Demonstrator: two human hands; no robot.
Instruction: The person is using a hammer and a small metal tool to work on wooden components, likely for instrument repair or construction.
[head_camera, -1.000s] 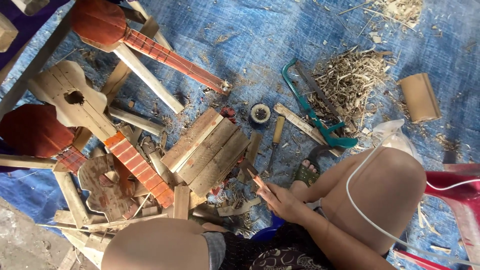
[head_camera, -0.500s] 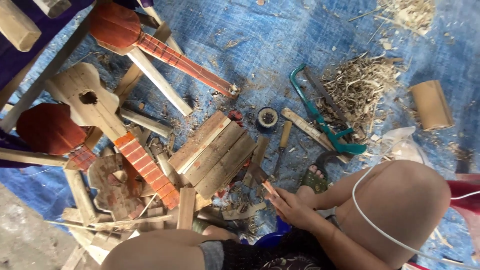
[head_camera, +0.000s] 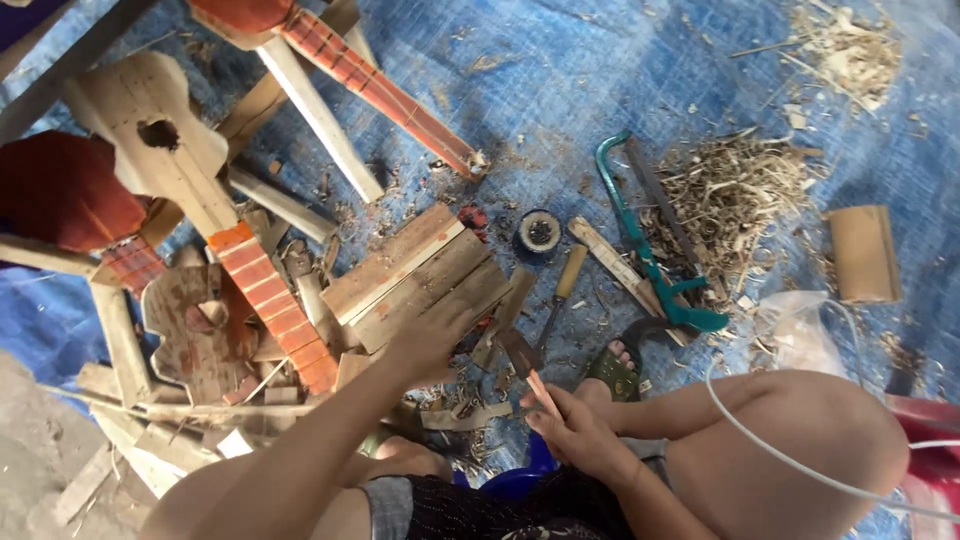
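Left hand: the left hand (head_camera: 430, 340) is open and lies flat on the stack of wood slats (head_camera: 420, 275).
Right hand: the right hand (head_camera: 575, 432) grips one small wood stick (head_camera: 540, 388).
Tools: one green saw (head_camera: 650, 250) and one chisel (head_camera: 560, 295), both beyond the right hand.
Tape roll: one tape roll (head_camera: 540, 230) beside the slats; what is inside, cannot tell.

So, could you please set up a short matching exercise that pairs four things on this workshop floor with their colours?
Things:
1. hacksaw frame
2. tarpaulin
3. roll of tape
4. fretted neck

Colours:
A. blue
B. orange-red
C. teal green
D. black

Pairs: 1-C, 2-A, 3-D, 4-B
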